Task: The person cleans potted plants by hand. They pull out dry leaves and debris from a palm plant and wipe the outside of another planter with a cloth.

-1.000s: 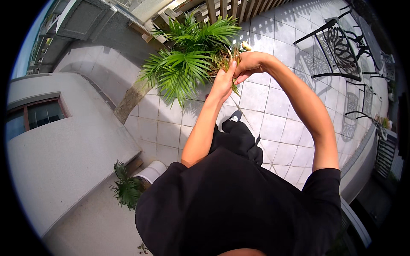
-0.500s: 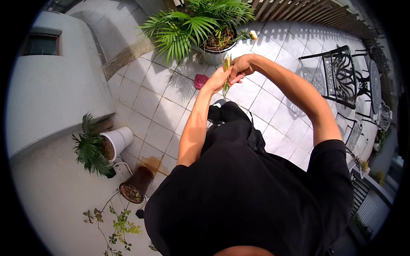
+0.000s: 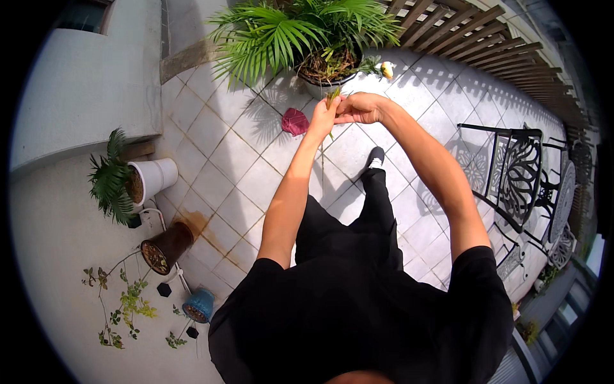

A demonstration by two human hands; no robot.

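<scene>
In front of me my left hand (image 3: 324,120) is closed around a small bunch of yellow-green leaves (image 3: 333,95). The leaf tips stick out above the fist, and a thin end shows below it. My right hand (image 3: 362,108) meets it from the right, its fingers bent in against the bunch; what lies between its fingertips is hidden. Just beyond both hands stands a pot (image 3: 318,88) with a large green palm (image 3: 272,41) and dry brown stalks at its base. A crumpled maroon bag or cloth (image 3: 295,121) lies on the tiles left of my left hand.
White floor tiles (image 3: 224,153) surround me. At left stand a white pot (image 3: 157,179), a brown pot (image 3: 167,248) and a blue pot (image 3: 199,304). A black metal chair (image 3: 517,173) is at right, a wooden fence (image 3: 454,29) behind. A pale yellow object (image 3: 387,70) lies beside the palm pot.
The view has shifted, and my legs and one shoe now show below my hands. Both hands stay together at the leaves; my right hand has turned flatter beside the left.
</scene>
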